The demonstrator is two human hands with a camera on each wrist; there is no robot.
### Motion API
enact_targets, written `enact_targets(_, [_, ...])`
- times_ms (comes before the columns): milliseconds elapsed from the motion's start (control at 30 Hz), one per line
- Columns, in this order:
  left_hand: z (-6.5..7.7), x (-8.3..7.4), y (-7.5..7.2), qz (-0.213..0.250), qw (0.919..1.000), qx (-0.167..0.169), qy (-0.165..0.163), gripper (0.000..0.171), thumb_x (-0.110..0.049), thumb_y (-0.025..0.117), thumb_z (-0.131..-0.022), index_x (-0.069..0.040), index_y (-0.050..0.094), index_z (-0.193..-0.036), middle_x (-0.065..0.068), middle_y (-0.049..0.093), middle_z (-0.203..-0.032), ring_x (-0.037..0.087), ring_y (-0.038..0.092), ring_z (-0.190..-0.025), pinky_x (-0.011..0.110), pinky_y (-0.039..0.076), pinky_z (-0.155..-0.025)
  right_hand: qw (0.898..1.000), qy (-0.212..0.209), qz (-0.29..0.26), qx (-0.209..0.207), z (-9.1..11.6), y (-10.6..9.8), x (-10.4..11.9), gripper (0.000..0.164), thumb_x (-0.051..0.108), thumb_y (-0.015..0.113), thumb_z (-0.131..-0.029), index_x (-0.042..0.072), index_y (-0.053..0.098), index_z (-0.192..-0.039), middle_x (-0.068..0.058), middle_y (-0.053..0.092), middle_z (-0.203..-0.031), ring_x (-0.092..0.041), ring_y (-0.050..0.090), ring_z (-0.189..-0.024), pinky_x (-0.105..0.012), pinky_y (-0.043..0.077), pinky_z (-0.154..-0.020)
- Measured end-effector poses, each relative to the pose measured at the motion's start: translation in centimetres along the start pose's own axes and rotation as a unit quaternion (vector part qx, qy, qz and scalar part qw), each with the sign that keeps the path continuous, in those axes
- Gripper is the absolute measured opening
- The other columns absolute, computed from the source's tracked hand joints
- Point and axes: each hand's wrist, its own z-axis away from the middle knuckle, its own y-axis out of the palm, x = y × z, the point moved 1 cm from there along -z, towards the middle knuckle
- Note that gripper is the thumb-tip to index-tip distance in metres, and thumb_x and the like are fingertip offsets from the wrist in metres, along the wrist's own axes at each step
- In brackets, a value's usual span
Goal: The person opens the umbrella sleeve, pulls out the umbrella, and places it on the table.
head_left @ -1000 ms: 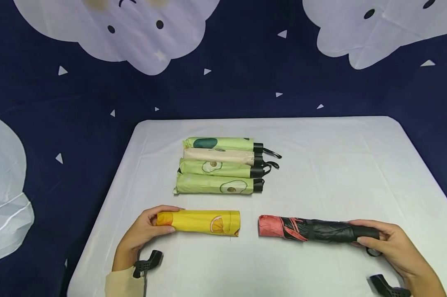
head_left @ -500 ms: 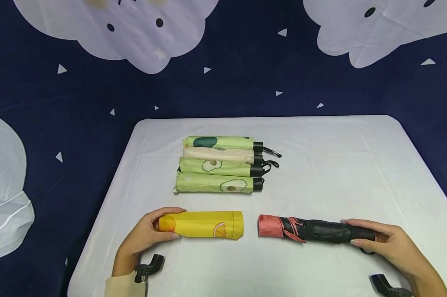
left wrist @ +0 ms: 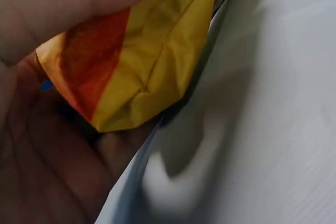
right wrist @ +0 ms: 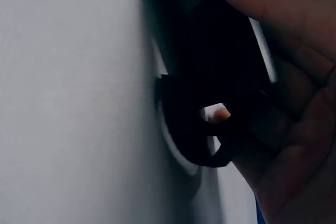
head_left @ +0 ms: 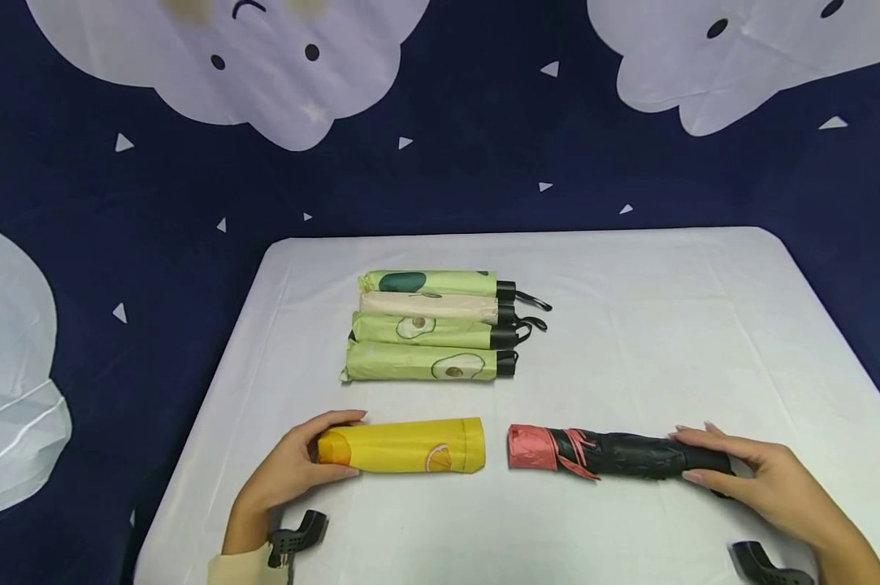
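Observation:
In the head view my left hand (head_left: 286, 465) holds the closed left end of a yellow umbrella cover (head_left: 403, 447) printed with an orange slice. Its hemmed right end faces a folded umbrella (head_left: 622, 453), black with a coral-red tip, lying on the table with a small gap between the two. My right hand (head_left: 772, 483) has thumb and fingers on either side of the umbrella's black handle. The left wrist view shows the cover's creased end (left wrist: 142, 72) between thumb and palm. In the right wrist view a strap loop (right wrist: 210, 153) hangs from the dark handle.
Several folded umbrellas in covers lie in a close row further back, including a green avocado-print one (head_left: 410, 363) at the front. Their black handles and straps point right. The white table (head_left: 666, 325) meets a dark blue cloud-patterned cloth (head_left: 469, 187) behind.
My left hand has shifted the yellow cover slightly right, closer to the umbrella. My right hand has slid a little left along the handle, while the umbrella's red tip stays in place.

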Motion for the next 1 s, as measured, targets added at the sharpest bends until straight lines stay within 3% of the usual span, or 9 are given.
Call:
enact_targets(233, [-0.1, -0.2, -0.1, 0.002, 0.9986, 0.035, 0.039, 0.080, -0.008, 0.089, -0.080, -0.011, 0.051, -0.150, 0.008, 0.055, -0.148, 0.018, 0.048, -0.138, 0.017, 0.035, -0.111, 1.000, -0.004, 0.025, 0.012, -0.3, -0.7, 0.9, 0.051, 0.033, 0.082, -0.088, 0.026, 0.068, -0.136, -0.001, 0.066, -0.136, 0.022, 0.042, -0.121, 0.003, 0.028, -0.089])
enact_targets(333, [0.6, -0.8, -1.2, -0.014, 0.9984, 0.017, 0.051, 0.077, -0.007, 0.084, -0.085, -0.006, 0.047, -0.152, 0.012, 0.053, -0.150, 0.014, 0.043, -0.142, 0.014, 0.028, -0.113, 1.000, 0.001, 0.023, -0.006, -0.6, -1.4, 1.9, 0.046, 0.030, 0.078, -0.094, 0.025, 0.066, -0.138, -0.002, 0.065, -0.138, 0.021, 0.042, -0.122, 0.002, 0.029, -0.088])
enact_targets(433, [0.7, -1.8, -2.6, -0.033, 0.9958, -0.069, 0.050, 0.063, -0.005, 0.077, -0.092, -0.001, 0.050, -0.148, 0.014, 0.056, -0.146, 0.010, 0.047, -0.137, 0.014, 0.031, -0.112, 0.998, 0.012, 0.018, -0.052, -1.6, -2.2, 3.6, 0.041, 0.030, 0.075, -0.096, 0.025, 0.068, -0.136, 0.003, 0.068, -0.132, 0.019, 0.047, -0.118, 0.001, 0.032, -0.087])
enact_targets(533, [-0.3, -2.9, -3.4, -0.047, 0.9818, -0.178, 0.047, 0.047, -0.007, 0.071, -0.097, 0.001, 0.056, -0.142, 0.016, 0.062, -0.136, 0.013, 0.056, -0.127, 0.017, 0.039, -0.107, 0.995, -0.002, -0.025, -0.098, -3.3, -2.6, 6.3, 0.038, 0.024, 0.074, -0.097, 0.019, 0.069, -0.134, 0.002, 0.071, -0.127, 0.011, 0.056, -0.115, -0.002, 0.040, -0.087])
enact_targets(600, [-1.4, -3.7, -3.5, -0.045, 0.9714, -0.229, 0.043, 0.041, -0.011, 0.070, -0.099, -0.002, 0.060, -0.138, 0.016, 0.066, -0.129, 0.015, 0.060, -0.121, 0.018, 0.043, -0.103, 0.989, -0.032, -0.081, -0.118, -4.7, -2.4, 8.5, 0.036, 0.014, 0.073, -0.097, 0.010, 0.069, -0.132, -0.003, 0.073, -0.124, 0.002, 0.065, -0.111, -0.008, 0.048, -0.085])
enact_targets(667, [-2.6, -4.5, -3.2, -0.040, 0.9640, -0.257, 0.054, 0.037, -0.010, 0.070, -0.098, -0.003, 0.064, -0.134, 0.018, 0.067, -0.124, 0.020, 0.062, -0.118, 0.021, 0.045, -0.102, 0.980, -0.078, -0.139, -0.121, -6.5, -1.3, 10.9, 0.034, 0.004, 0.072, -0.095, 0.002, 0.070, -0.129, -0.011, 0.073, -0.122, -0.009, 0.069, -0.109, -0.015, 0.053, -0.086])
enact_targets(767, [-4.3, -5.2, -2.3, -0.050, 0.9585, -0.273, 0.066, 0.034, -0.009, 0.072, -0.097, -0.005, 0.067, -0.130, 0.016, 0.068, -0.123, 0.022, 0.061, -0.117, 0.028, 0.046, -0.105, 0.974, -0.119, -0.167, -0.098, -9.4, 1.5, 13.7, 0.030, 0.006, 0.073, -0.095, 0.005, 0.072, -0.126, -0.010, 0.074, -0.119, -0.017, 0.071, -0.107, -0.021, 0.055, -0.088])
enact_targets(867, [-5.6, -5.2, -1.6, -0.077, 0.9572, -0.276, 0.042, 0.036, -0.016, 0.073, -0.097, -0.006, 0.067, -0.132, 0.012, 0.067, -0.127, 0.025, 0.059, -0.120, 0.037, 0.045, -0.107, 0.982, -0.122, -0.126, -0.064, -11.9, 5.1, 15.5, 0.028, 0.020, 0.076, -0.095, 0.012, 0.075, -0.123, -0.003, 0.075, -0.117, -0.020, 0.071, -0.108, -0.030, 0.057, -0.090])
enact_targets(1000, [-6.6, -4.7, -1.1, -0.072, 0.9569, -0.281, -0.018, 0.044, -0.023, 0.073, -0.098, -0.006, 0.062, -0.137, 0.011, 0.063, -0.133, 0.028, 0.057, -0.125, 0.044, 0.045, -0.108, 0.993, -0.088, -0.063, -0.040, -13.8, 8.8, 16.3, 0.031, 0.023, 0.077, -0.094, 0.009, 0.075, -0.122, -0.007, 0.075, -0.116, -0.029, 0.071, -0.108, -0.046, 0.057, -0.093])
